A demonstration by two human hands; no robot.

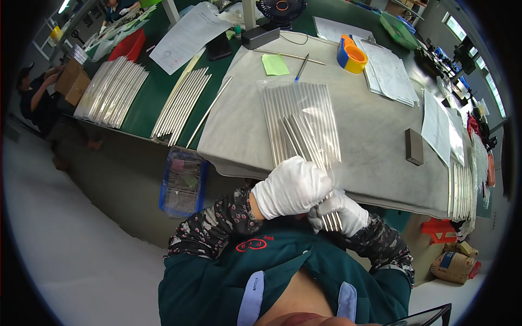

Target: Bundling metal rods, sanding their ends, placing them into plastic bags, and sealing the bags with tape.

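A bundle of thin, shiny metal rods (pixel 299 135) slants from the table's front edge toward my body. My left hand (pixel 292 187), in a white glove, is closed around the bundle from above. Just right of it and nearer to me, my gloved right hand (pixel 346 211) is closed around the lower part, with the rod ends poking out below the fingers. Beneath the bundle's far part lies a clear plastic bag (pixel 326 103) with a row of similar rods in it. Where bag and bundle meet at my left hand is partly hidden by the glove.
On the grey cloth-covered table (pixel 375 146) lie a blue pen (pixel 302 68), a green note (pixel 275 64), a tape dispenser (pixel 352 55), papers (pixel 389 76) and a dark block (pixel 414 146). Loose rods (pixel 182 106) and bagged rods (pixel 112 91) lie left. A blue crate (pixel 183 182) sits below.
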